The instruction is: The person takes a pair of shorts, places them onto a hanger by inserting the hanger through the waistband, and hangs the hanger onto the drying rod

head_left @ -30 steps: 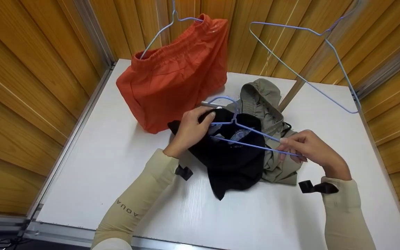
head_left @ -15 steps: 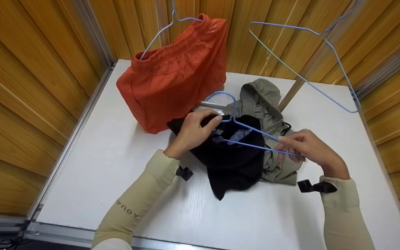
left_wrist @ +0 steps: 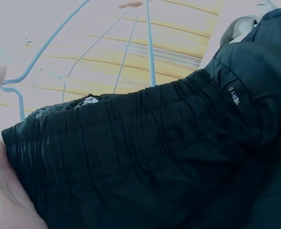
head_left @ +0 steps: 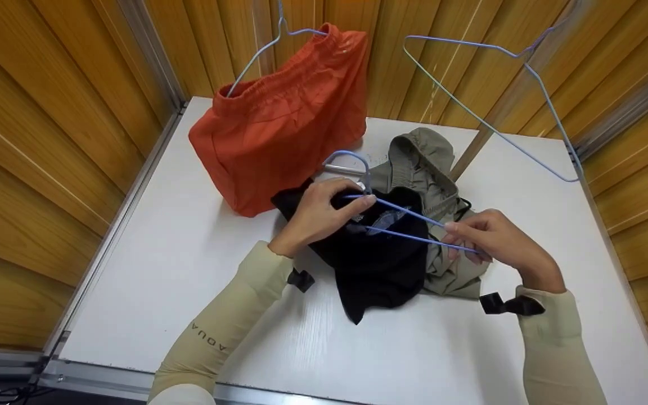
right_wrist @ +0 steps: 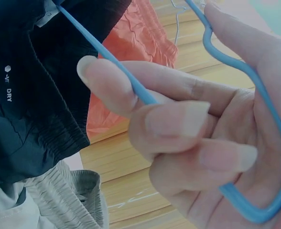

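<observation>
Black shorts (head_left: 380, 275) with a gathered elastic waistband (left_wrist: 116, 124) lie bunched at the table's middle, opening facing up. My left hand (head_left: 324, 214) grips their waistband on the left, its thumb beside the neck of a blue wire hanger (head_left: 408, 211). The hanger's left end goes down inside the waist and is hidden there; its hook curves up past my fingers. At the hanger's other end, my right hand (head_left: 493, 236) holds the bent corner, with the lower wire under curled fingers (right_wrist: 169, 126).
Olive-grey trousers (head_left: 453, 275) lie crumpled beneath and right of the black shorts. Orange shorts (head_left: 284, 140) hang on another hanger behind left. A bare hanger (head_left: 453, 40) hangs at back right. Wood-patterned walls enclose the white table (head_left: 161, 253).
The hanger has slid a little left and deeper into the black shorts' waist, its hook shifting left. My left thumb has moved right, up to the hanger's neck.
</observation>
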The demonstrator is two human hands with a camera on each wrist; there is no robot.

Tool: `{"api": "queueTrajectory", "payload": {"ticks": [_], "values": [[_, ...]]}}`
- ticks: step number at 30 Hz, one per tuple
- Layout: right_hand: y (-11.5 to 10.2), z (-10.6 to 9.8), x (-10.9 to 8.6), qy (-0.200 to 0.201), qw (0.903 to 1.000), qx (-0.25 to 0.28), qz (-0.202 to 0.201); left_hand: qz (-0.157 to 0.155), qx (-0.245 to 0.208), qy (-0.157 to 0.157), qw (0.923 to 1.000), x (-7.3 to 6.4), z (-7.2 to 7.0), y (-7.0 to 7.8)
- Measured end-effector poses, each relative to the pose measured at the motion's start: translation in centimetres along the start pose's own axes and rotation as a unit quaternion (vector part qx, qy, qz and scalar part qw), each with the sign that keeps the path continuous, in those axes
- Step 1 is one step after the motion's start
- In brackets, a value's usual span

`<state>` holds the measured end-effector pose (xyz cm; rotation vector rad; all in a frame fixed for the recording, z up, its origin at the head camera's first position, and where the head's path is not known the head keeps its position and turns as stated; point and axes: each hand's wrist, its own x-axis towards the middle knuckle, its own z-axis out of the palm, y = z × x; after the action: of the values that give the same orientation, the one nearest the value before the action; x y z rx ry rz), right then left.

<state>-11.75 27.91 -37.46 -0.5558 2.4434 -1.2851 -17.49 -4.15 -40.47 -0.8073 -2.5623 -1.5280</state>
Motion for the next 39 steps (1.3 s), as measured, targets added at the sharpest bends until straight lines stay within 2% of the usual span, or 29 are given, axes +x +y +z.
{"api": "queueTrajectory", "payload": {"ticks": [6, 12, 16, 21, 28, 33, 36, 39], "values": [[-0.5, 0.2, 0.1, -0.002, 1.0, -0.005, 0.0, -0.006, 0.018, 0.006, 0.9998, 0.1, 0.2, 0.0], [-0.9, 0.4, 0.3, -0.003, 0.9999, 0.005, 0.015, 0.019, 0.025, 0.024, 0.9992, 0.2, 0.3, -0.2], [-1.0, 0.2, 0.1, 0.0, 0.9999, 0.015, 0.004, 0.032, 0.015, 0.022, 0.9991, 0.2, 0.3, -0.2], [-0.3, -0.1, 0.2, 0.017, 0.999, 0.04, -0.01, 0.066, 0.002, 0.024, 0.9975, 0.1, 0.3, -0.4], [0.2, -0.4, 0.1, 0.039, 0.9974, 0.06, 0.008, 0.092, 0.007, 0.035, 0.9951, 0.1, 0.4, -0.5], [0.5, -0.4, -0.1, 0.116, 0.9903, 0.076, -0.003, 0.092, 0.009, 0.053, 0.9943, 0.0, 0.4, -0.6], [0.9, -0.5, -0.1, 0.184, 0.9756, 0.119, -0.007, 0.09, 0.002, 0.065, 0.9939, 0.0, 0.3, -0.6], [1.5, -0.6, 0.3, 0.233, 0.9588, 0.162, 0.004, 0.084, -0.016, 0.072, 0.9937, 0.0, 0.2, -0.7]]}}
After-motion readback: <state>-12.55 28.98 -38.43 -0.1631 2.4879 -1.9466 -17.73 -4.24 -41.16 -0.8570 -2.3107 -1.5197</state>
